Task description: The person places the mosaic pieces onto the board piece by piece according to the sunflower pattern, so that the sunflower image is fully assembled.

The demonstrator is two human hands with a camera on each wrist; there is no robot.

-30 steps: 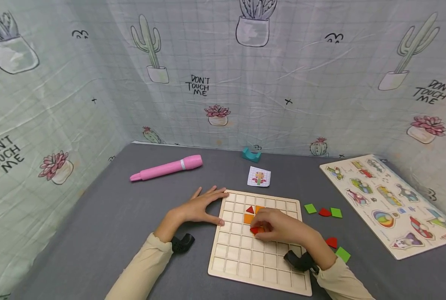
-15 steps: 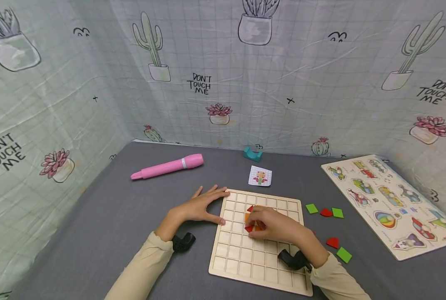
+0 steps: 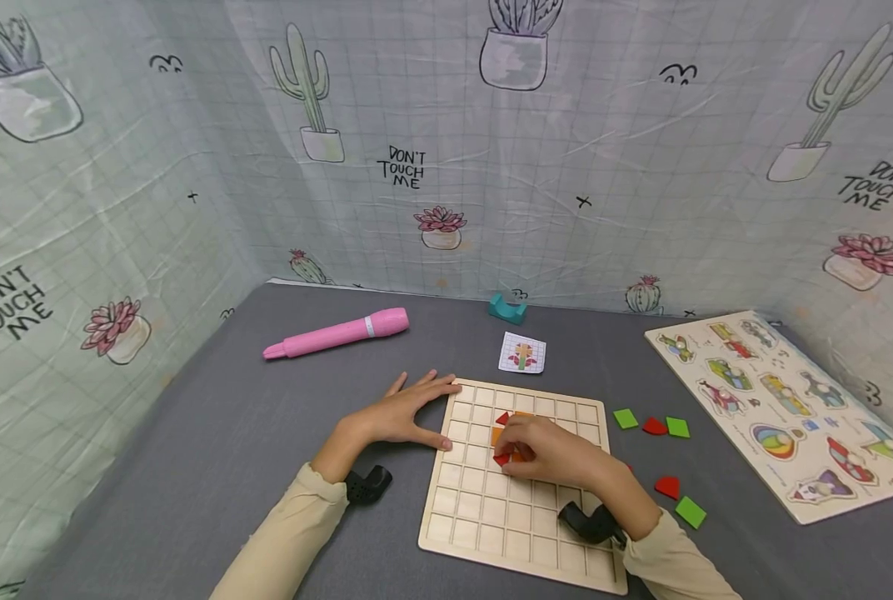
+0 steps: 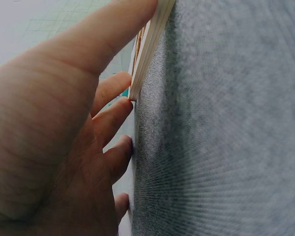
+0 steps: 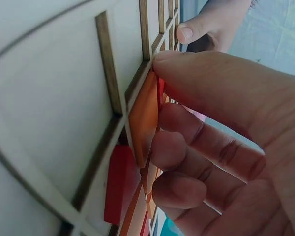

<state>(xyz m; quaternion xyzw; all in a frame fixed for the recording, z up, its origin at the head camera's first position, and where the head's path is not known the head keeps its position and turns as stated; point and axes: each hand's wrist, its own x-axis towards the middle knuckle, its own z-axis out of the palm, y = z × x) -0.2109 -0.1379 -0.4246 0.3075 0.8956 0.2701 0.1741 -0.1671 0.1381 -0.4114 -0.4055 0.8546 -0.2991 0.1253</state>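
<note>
My left hand (image 3: 397, 417) lies with fingers spread at the left edge of a wooden grid board (image 3: 484, 517), thumb and index finger touching its rim. In the middle of the board, my right hand (image 3: 551, 450) pinches a small red tile (image 3: 501, 459) between thumb and index finger, low over the cells. Just above that tile are an orange square tile (image 3: 496, 437) and a red triangle tile (image 3: 502, 417), both set in cells. The right wrist view shows an orange tile (image 5: 143, 118) beside the fingertips and another red tile (image 5: 122, 182). My right hand partly covers the orange tiles.
Right of the board lie green square tiles (image 3: 690, 512) and red rounded tiles (image 3: 667, 487). A picture puzzle board (image 3: 791, 417) is farther right. Behind the grid are a pattern card (image 3: 522, 353) and a teal holder (image 3: 507, 309). A pink pen-shaped object (image 3: 337, 334) lies back left.
My right hand has shifted slightly left with the red tile, then stayed almost still over the last half second. My left hand keeps its place at the board's edge.
</note>
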